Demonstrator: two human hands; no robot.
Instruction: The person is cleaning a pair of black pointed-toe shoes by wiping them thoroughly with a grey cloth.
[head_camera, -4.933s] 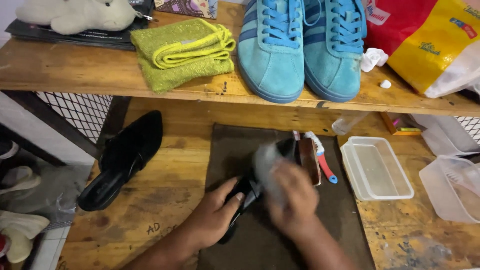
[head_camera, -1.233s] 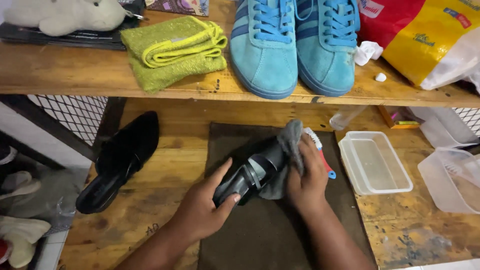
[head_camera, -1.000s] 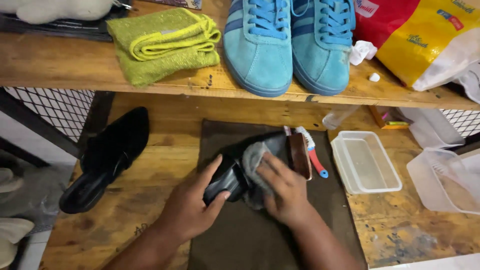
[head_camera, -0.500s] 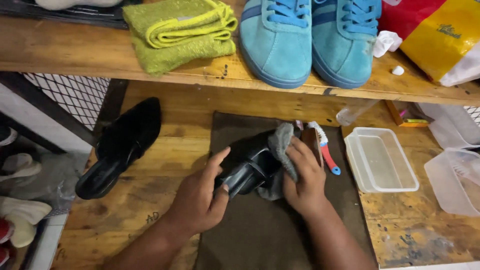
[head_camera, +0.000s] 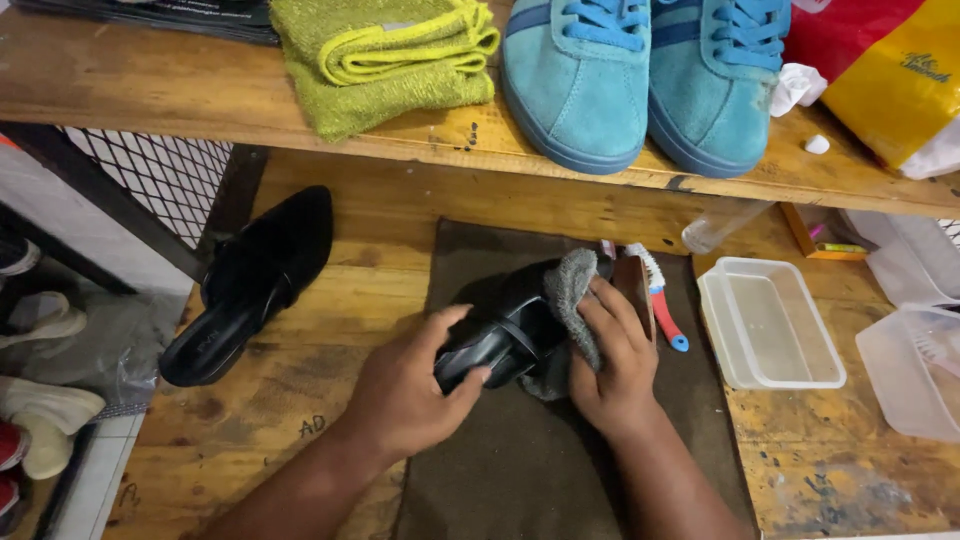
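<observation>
While the left hand (head_camera: 405, 390) clamps its fingers and thumb around the heel end of a glossy black shoe (head_camera: 500, 335), the right hand (head_camera: 612, 365) is closed on a grey cloth (head_camera: 572, 300) and presses it against the shoe's front part. The shoe lies on its side between the two hands, heel toward the left hand and toe pointing up and to the right, where the cloth hides it. Both hands and the shoe are over a dark brown mat (head_camera: 530, 470) spread on the wooden worktop (head_camera: 270, 400).

Just beyond the right hand's fingers, touching or nearly touching the cloth, a brown wooden-backed brush (head_camera: 634, 285) lies on the mat, with a red-handled toothbrush (head_camera: 660, 310) right beside it near the mat's right edge. Near the mat on the right is a clear plastic tub (head_camera: 770, 325), and a second clear container (head_camera: 915, 370) sits farther right at the frame edge. Bare mat spreads toward the person below the hands.

To the left, well apart from the held shoe, its black mate (head_camera: 250, 285) lies on the bare wood, toe pointing up and right; open wood lies between it and the mat. Above, a wooden shelf (head_camera: 150, 100) overhangs the back of the worktop, carrying a folded green towel (head_camera: 385, 60), a pair of blue suede sneakers (head_camera: 640, 80) and a red and yellow plastic bag (head_camera: 880, 70). A clear bottle (head_camera: 722, 222) lies under the shelf edge behind the tub.
</observation>
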